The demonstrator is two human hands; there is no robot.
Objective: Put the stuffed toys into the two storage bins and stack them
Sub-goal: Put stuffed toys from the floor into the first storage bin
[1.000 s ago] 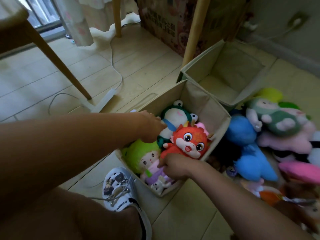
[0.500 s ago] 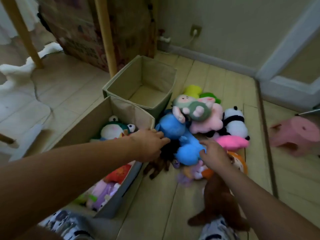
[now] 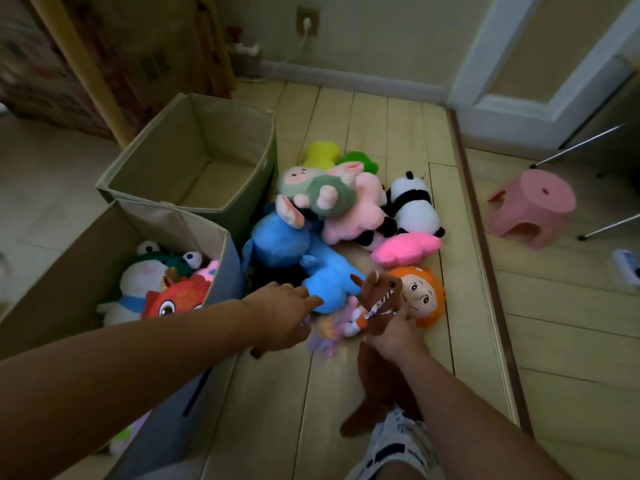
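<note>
Right hand (image 3: 393, 336) wrapped round brown wolf toy (image 3: 379, 296) at neck, body dangling below wrist. Left hand (image 3: 282, 315) reaching toward small blurred purple toy (image 3: 325, 336) beside blue plush (image 3: 311, 268); fingers part curled, can't tell if gripping anything yet. Toy pile on floor at 12 o'clock of hands; part-filled bin (image 3: 221, 258) at 9 o'clock, empty bin (image 3: 194, 150) at approx 11. Probably light, soft, squashy, no breakage risk; grab by body or neck, not thin limbs, & squeeze firm since fur likely slips.
</note>
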